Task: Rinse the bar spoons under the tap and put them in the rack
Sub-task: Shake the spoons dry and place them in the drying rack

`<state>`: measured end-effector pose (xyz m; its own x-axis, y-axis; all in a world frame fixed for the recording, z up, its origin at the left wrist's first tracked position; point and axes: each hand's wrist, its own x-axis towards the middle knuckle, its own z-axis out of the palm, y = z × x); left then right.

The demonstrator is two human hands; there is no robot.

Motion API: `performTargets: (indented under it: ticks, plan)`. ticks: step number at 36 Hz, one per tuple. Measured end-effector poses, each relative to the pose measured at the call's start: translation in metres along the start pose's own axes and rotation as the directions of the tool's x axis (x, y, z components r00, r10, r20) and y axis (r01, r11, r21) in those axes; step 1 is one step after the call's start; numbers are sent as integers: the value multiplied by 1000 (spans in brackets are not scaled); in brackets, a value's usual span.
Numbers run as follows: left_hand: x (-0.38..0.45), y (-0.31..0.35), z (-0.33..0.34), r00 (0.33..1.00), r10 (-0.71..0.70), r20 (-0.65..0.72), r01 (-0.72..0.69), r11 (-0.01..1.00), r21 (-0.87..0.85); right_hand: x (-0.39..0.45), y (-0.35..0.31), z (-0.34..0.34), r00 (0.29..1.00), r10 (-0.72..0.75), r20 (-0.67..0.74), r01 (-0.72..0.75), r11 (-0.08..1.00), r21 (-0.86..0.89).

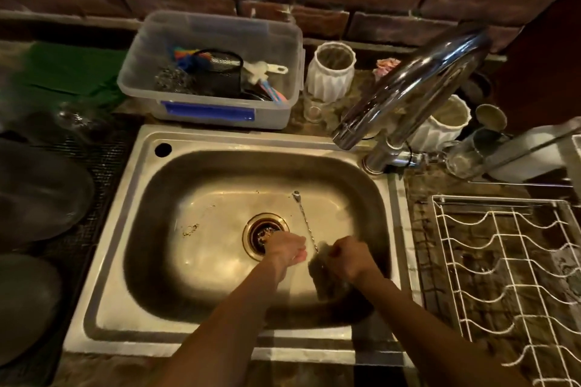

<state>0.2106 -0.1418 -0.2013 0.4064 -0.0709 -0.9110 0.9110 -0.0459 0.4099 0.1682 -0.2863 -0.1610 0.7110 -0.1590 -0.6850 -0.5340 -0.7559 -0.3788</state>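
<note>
Steel, thin and twisted along its stem, the spoon (304,219) has a small end piece pointing up toward the back of the sink (107,264); its near end disappears between the two hands. It slants over the basin just right of the drain (265,234), with the tap (408,85) arching above and to the right.

Both forearms reach in from the bottom edge and meet over the front of the basin. The left hand (287,251) is turned palm inward, its fingers curled loosely toward the stem; whether it actually pinches the spoon cannot be told, as the contact point is blurred. The right hand (347,256) is clenched around a dark, blurred pad (322,267), a sponge or scourer, which wraps the spoon's lower stem.

So the spoon sticks out upward from the gap between the hands, its lower end hidden in the pad, its top end free above the basin floor.

The white wire rack (509,276) stands on the counter to the right of the sink, well apart from the spoon.
</note>
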Motion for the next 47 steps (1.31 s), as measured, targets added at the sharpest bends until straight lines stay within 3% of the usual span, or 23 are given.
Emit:
performTargets:
  ticks: [7,15,27,30,34,47]
  plan:
    - [34,16,9,996,-12,-83,10,999,-32,17,-2,27,999,37,29,-32,990,-141]
    - [45,24,9,997,-24,-76,19,998,-59,31,-3,39,999,45,23,-42,989,-139]
    - [55,27,16,985,72,-158,-55,992,114,32,-4,45,999,25,47,-20,994,-107]
    - [56,26,14,989,58,-138,-50,997,65,30,-2,45,999,12,42,-8,996,-85]
    - [47,27,8,1000,16,1,-16,995,-101,22,2,41,1000,19,17,-18,999,-48]
    - [-2,46,-3,995,96,17,-95,992,-85,-31,-28,14,1000,-17,6,18,999,-41]
